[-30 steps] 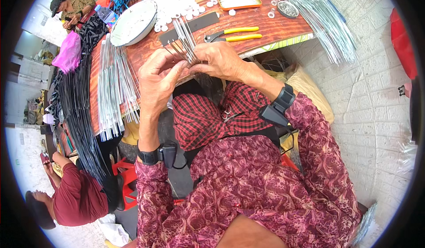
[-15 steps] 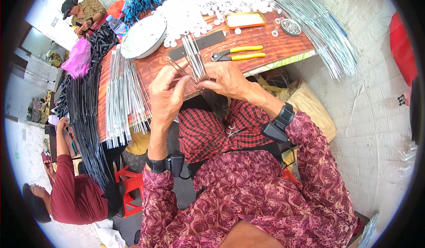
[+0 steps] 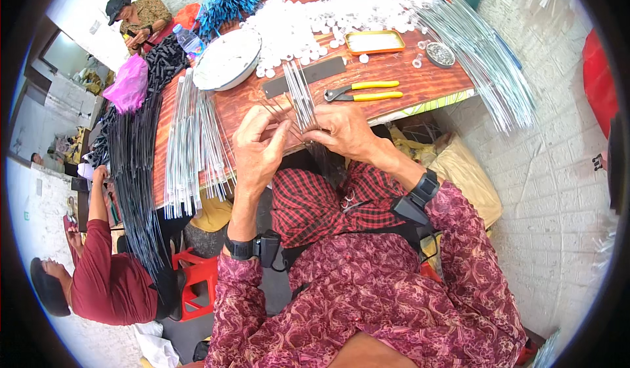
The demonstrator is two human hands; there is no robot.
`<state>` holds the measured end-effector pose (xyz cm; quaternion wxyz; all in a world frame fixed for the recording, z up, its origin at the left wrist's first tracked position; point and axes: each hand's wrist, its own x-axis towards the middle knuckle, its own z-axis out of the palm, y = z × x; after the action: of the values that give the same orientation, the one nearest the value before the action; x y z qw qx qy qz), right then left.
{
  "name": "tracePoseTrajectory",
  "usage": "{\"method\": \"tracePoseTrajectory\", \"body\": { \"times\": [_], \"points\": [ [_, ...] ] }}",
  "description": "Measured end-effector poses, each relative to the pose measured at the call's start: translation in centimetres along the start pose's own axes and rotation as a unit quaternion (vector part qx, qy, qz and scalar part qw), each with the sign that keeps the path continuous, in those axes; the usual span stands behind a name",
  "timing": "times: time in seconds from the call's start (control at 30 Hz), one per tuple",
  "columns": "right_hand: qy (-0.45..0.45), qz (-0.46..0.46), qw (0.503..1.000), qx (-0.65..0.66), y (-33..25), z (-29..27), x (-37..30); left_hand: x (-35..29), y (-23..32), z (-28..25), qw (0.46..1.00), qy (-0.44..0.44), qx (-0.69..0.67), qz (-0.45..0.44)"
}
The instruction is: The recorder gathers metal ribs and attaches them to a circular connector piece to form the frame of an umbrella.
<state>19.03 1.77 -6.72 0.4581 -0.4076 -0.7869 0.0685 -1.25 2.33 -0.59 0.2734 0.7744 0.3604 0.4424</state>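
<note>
Head view. A white bowl [image 3: 226, 59] stands on the worktop [image 3: 407, 86] at 11 o'clock from the hands; its contents cannot be made out. An orange tray [image 3: 375, 42] at 1 o'clock holds a pale flat layer. A small round dish [image 3: 440, 54] just right of the tray holds dark small parts. A heap of white caps [image 3: 308, 13] lies loose behind the bowl and tray. Yellow-handled pliers [image 3: 364, 92] lie at 1 o'clock, close to the hands, beside a dark flat strip [image 3: 303, 77].

The left hand [image 3: 259, 148] is raised over the near edge of the worktop, palm toward the camera, its fingers curled closed on thin wires at the foot of the wire bundle [image 3: 300, 95]. The right hand [image 3: 344, 131] sits just beside it, fingers closed round the same bundle from the right. The bundle stands nearly upright between the two hands, fanning toward 12 o'clock. Both forearms rise from 6 o'clock, each with a dark wrist strap.

Silver rods [image 3: 190, 145] lie at 9 o'clock; more silver rods [image 3: 485, 59] at 2 o'clock.
</note>
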Motion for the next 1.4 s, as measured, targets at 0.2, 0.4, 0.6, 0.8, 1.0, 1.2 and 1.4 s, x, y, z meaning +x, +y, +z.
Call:
{"method": "tracePoseTrajectory", "body": {
  "times": [0.2, 0.4, 0.6, 0.8, 1.0, 1.2, 1.4],
  "points": [
    [0.004, -0.002, 1.000, 0.000, 0.6, 0.1, -0.2, 0.8, 0.9, 0.3, 0.999, -0.011, -0.033, 0.000],
    [-0.022, 0.003, 1.000, -0.001, 0.1, -0.4, 0.2, 1.5, 1.9, -0.5, 0.999, -0.003, -0.048, 0.019],
    [-0.038, 0.008, 0.999, 0.009, 0.3, -0.6, 0.3, 2.2, 2.1, -0.7, 0.997, -0.007, -0.066, 0.024],
    [-0.067, 0.009, 0.997, 0.023, 0.6, -0.7, 0.6, 2.2, 2.2, -0.8, 0.997, -0.011, -0.069, 0.021],
    [-0.091, 0.024, 0.995, 0.035, 0.4, -1.0, 1.2, 2.3, 2.5, -1.0, 0.998, -0.014, -0.056, 0.014],
    [-0.097, 0.040, 0.993, 0.058, 0.2, -1.0, 1.5, 2.3, 2.0, -0.6, 0.996, -0.007, -0.093, 0.004],
    [-0.111, 0.045, 0.991, 0.052, 0.4, -0.7, 1.6, 2.2, 2.0, -0.3, 0.991, -0.010, -0.129, -0.015]
  ]
}}
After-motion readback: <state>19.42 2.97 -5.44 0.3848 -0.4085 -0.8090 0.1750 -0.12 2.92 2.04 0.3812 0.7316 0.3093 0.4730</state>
